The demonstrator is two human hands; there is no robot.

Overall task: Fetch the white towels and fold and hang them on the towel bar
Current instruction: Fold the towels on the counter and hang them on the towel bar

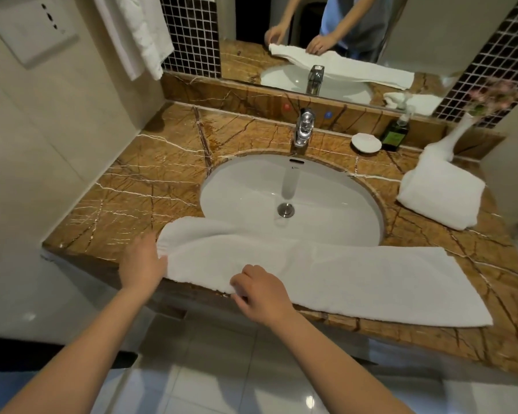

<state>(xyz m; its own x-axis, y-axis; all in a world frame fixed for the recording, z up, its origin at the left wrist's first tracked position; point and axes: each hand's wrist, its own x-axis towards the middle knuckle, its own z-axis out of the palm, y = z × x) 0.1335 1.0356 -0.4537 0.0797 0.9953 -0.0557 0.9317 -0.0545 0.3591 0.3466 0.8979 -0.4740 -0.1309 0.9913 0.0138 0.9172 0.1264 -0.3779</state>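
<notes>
Right hand (263,291) seemingly pinching towel (341,273) edge, left hand (142,261) gripping its end

- One head view looks forward and steeply down across the bench (150,180), facing the mirror (431,31).
- It sits close above the left hand (142,261) and right hand (260,294).

So we've got a long white towel (356,279) folded into a strip, lying along the counter's (150,180) front edge, its left end puffed up and lapping over the basin (326,186) rim. A second white towel (440,192) sits thickly folded at the right, and a third towel (141,28) hangs top left.
</notes>
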